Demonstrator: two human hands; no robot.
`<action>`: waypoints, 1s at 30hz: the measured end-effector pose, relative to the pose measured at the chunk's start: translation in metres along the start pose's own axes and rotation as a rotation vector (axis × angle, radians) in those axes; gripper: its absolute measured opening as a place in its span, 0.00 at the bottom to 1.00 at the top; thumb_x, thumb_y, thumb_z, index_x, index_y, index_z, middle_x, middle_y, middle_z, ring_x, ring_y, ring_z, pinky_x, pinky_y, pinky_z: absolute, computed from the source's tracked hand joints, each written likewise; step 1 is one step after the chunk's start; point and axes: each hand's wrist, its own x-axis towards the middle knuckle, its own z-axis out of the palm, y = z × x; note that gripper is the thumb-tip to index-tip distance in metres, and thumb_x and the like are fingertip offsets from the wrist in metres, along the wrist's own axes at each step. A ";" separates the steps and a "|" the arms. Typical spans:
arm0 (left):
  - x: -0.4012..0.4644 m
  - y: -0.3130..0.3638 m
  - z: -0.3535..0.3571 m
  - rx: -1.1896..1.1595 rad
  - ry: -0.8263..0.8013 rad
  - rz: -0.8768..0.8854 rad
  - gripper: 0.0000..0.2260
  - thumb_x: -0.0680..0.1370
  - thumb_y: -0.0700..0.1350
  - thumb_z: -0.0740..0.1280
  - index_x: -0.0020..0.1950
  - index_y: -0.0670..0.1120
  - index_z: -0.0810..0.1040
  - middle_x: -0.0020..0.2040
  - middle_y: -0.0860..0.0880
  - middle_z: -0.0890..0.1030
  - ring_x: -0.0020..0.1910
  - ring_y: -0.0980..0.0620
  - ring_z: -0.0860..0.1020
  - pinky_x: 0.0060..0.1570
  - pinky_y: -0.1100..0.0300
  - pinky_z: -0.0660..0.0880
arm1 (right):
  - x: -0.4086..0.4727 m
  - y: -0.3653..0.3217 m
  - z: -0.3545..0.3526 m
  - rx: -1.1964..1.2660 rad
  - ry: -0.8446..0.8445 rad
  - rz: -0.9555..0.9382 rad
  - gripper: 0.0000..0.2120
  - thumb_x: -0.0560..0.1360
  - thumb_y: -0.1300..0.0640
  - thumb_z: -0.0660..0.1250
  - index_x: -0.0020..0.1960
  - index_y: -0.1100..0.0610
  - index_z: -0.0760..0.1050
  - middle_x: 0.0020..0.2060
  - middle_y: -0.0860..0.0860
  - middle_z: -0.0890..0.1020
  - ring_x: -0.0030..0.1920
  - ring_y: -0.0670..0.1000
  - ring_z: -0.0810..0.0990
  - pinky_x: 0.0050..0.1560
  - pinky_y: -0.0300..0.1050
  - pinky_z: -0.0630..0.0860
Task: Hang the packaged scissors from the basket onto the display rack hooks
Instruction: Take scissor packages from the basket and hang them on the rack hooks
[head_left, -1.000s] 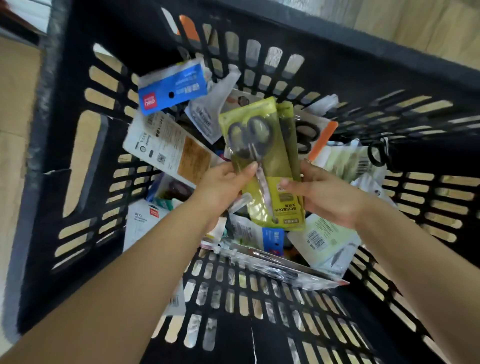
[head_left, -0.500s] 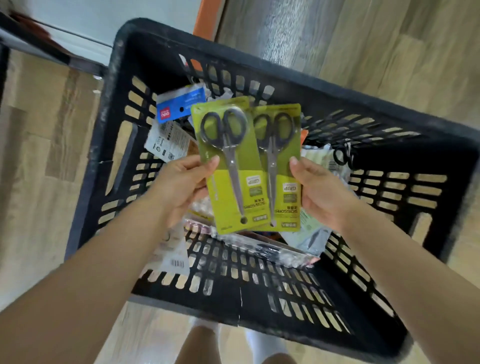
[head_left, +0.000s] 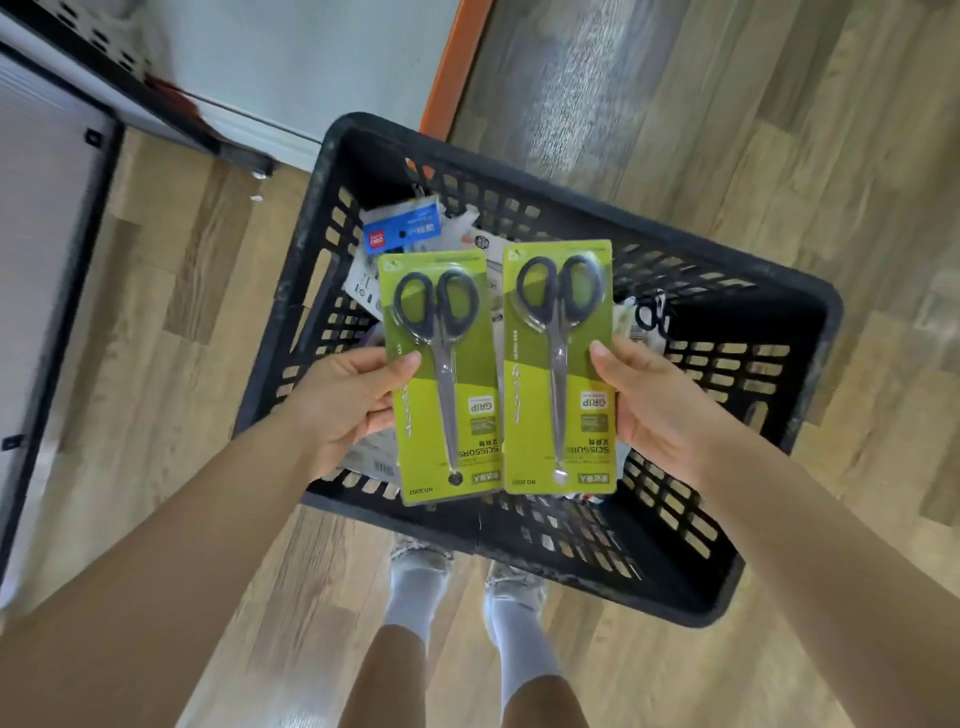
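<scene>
The floor (head_left: 779, 218) is wood-look plank and fills most of the view. A white panel (head_left: 311, 67) with an orange edge strip (head_left: 452, 67) stands at the top, beyond the basket.

The basket (head_left: 737, 587) is black slotted plastic and sits on the floor in front of the person's feet (head_left: 467, 577). It contains loose packs, including a blue pack (head_left: 402, 236) at its far left corner and a pair of black scissor handles (head_left: 652, 317) at its right side.

Two green scissor packs are held above the basket, side by side, edges touching or nearly so.

Left pack (head_left: 441, 379): long axis runs near to far, tilted slightly. Black handles point away from the person; blade tip points toward the person. Printing reads upside down. The hang hole is at the near end.

Right pack (head_left: 561, 369): same orientation, handles far, tip near, hang hole at the near end.

Left hand (head_left: 343, 405): grips the left pack at its left edge, thumb (head_left: 400, 364) on the front face, fingers curled behind.

Right hand (head_left: 660, 410): grips the right pack at its right edge, thumb (head_left: 605, 356) on the front face, fingers behind and hidden.
</scene>
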 end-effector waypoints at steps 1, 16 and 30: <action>-0.002 0.001 0.001 0.009 0.002 0.004 0.15 0.72 0.45 0.69 0.57 0.44 0.79 0.42 0.52 0.84 0.42 0.55 0.81 0.58 0.53 0.75 | -0.006 -0.001 0.000 -0.011 0.001 -0.007 0.13 0.81 0.58 0.55 0.61 0.57 0.75 0.53 0.54 0.83 0.53 0.53 0.81 0.58 0.56 0.76; -0.112 0.060 -0.018 -0.141 0.050 0.210 0.05 0.76 0.39 0.64 0.47 0.40 0.79 0.35 0.47 0.84 0.31 0.55 0.82 0.33 0.62 0.80 | -0.116 -0.070 0.036 -0.090 -0.073 -0.105 0.12 0.81 0.60 0.56 0.57 0.57 0.76 0.47 0.54 0.84 0.47 0.53 0.82 0.49 0.53 0.77; -0.461 0.222 -0.083 -0.247 0.262 0.749 0.14 0.64 0.49 0.73 0.42 0.40 0.84 0.47 0.37 0.81 0.46 0.43 0.76 0.56 0.44 0.71 | -0.381 -0.250 0.236 -0.402 -0.352 -0.664 0.10 0.80 0.60 0.59 0.55 0.58 0.78 0.38 0.52 0.85 0.37 0.52 0.83 0.41 0.48 0.78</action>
